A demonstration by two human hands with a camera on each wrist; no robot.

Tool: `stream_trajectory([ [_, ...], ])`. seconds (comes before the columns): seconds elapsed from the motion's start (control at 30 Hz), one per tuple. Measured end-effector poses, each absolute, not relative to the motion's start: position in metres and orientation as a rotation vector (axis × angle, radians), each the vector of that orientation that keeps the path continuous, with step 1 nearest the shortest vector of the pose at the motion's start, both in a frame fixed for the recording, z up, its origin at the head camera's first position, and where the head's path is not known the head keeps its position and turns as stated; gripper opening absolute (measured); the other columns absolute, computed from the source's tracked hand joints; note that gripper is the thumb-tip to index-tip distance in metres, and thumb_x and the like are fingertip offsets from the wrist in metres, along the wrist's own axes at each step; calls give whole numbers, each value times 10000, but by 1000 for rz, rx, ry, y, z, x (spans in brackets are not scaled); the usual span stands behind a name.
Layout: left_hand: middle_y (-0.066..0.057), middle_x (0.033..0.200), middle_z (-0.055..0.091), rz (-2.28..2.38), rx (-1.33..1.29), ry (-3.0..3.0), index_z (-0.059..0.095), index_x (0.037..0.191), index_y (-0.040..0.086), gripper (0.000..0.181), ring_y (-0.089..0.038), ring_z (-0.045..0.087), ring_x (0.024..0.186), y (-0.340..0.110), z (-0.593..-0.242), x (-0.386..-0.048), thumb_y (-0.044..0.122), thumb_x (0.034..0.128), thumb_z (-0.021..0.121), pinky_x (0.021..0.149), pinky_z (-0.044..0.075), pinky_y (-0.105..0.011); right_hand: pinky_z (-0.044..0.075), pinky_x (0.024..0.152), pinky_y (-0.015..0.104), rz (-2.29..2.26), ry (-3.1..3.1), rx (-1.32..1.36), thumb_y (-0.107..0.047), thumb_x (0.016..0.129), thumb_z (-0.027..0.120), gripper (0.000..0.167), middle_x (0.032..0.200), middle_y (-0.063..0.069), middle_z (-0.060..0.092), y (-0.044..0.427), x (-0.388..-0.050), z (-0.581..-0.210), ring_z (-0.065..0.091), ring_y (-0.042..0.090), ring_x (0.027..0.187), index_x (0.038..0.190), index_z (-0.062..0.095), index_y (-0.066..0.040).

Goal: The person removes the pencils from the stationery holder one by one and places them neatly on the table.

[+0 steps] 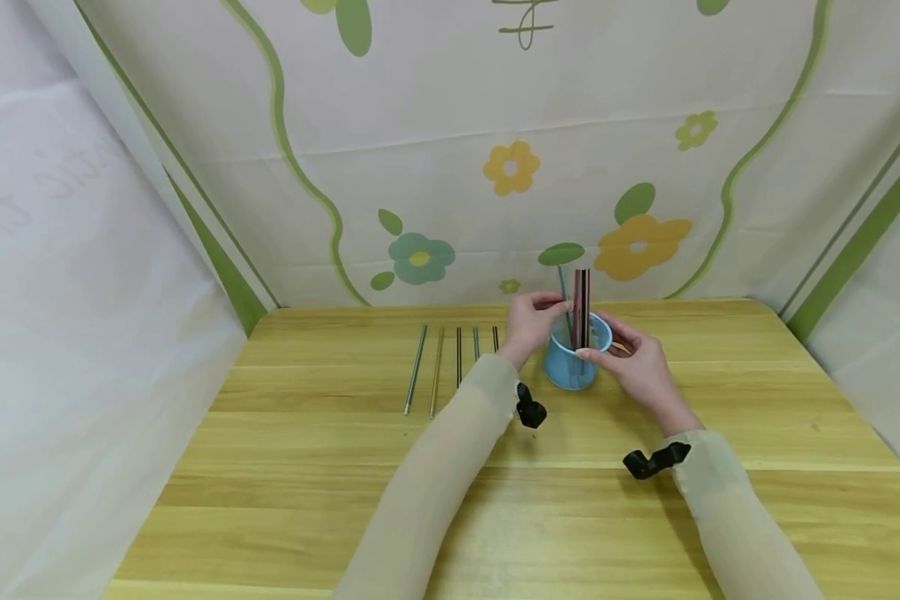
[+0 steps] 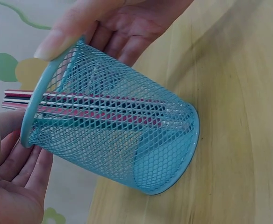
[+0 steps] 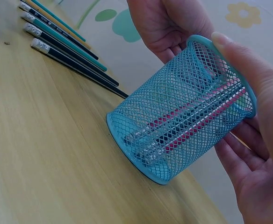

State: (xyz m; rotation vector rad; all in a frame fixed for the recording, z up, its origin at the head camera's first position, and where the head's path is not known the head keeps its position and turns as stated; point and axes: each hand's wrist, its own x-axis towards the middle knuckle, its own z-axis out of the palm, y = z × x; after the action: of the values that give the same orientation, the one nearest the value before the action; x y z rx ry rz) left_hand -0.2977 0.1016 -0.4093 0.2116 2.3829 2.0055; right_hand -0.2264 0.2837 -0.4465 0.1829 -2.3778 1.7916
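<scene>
A light-blue mesh pencil cup point(image 1: 570, 369) stands upright on the table, several pencils point(image 1: 582, 304) rising from it, red, black and white-striped. My right hand point(image 1: 637, 367) grips its rim from the right, thumb in front and fingers behind; the right wrist view shows that thumb point(image 3: 234, 49) on the rim. At the left of the rim, my left hand point(image 1: 531, 323) pinches a leaning blue-green pencil point(image 1: 564, 283) between thumb and fingers. That pencil's lower part point(image 2: 71, 122) shows through the mesh in the left wrist view; the thumb covers where it leaves the cup.
Left of the cup lie several pencils in a row, among them a green one point(image 1: 416, 369), a yellow one point(image 1: 437, 372) and a black one point(image 1: 459, 354). My left sleeve point(image 1: 450, 450) partly covers the row. A printed cloth wall point(image 1: 435, 200) rises behind the table point(image 1: 307, 467).
</scene>
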Motion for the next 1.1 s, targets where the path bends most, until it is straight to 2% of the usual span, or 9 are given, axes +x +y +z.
stream_trajectory([
  [0.2,82,973,708,2045,265,2398,783,1107,107,176,-62,648,887,95,-406,-300,185,950,763,760,562,-228,508,918,160,1816,-2358,176,-189,907,812,717,1484,198,503,283,-226,-447,523,358,1310,1533,471,-118],
  [0.4,76,956,716,2098,308,2395,774,1136,76,224,-52,663,873,89,-402,-302,202,952,762,747,565,-234,503,918,152,1820,-2369,178,-183,910,808,722,1496,203,487,284,-226,-447,508,374,1320,1540,460,-121],
  [0.53,50,921,723,2201,305,2318,768,1129,45,220,-69,691,838,86,-399,-302,177,954,758,774,589,-276,500,917,147,1811,-2384,165,-170,917,800,721,1500,210,479,285,-228,-448,503,378,1323,1545,450,-113],
  [0.83,22,920,735,2296,339,2246,766,1114,64,198,-273,735,898,82,-388,-303,175,949,761,826,605,-380,504,915,151,1820,-2377,158,-181,911,808,729,1496,200,487,285,-228,-448,513,355,1316,1543,452,-110],
  [0.97,15,929,741,2312,338,2233,764,1116,66,200,-297,733,905,80,-384,-303,175,948,762,809,606,-338,504,914,151,1820,-2380,162,-180,913,805,726,1497,200,485,285,-228,-448,514,356,1314,1543,451,-113],
  [1.1,8,929,744,2317,338,2238,766,1110,64,198,-225,737,847,79,-380,-302,177,948,763,786,604,-300,503,916,150,1825,-2378,161,-186,908,811,737,1497,197,486,285,-228,-449,512,358,1316,1544,448,-101],
])
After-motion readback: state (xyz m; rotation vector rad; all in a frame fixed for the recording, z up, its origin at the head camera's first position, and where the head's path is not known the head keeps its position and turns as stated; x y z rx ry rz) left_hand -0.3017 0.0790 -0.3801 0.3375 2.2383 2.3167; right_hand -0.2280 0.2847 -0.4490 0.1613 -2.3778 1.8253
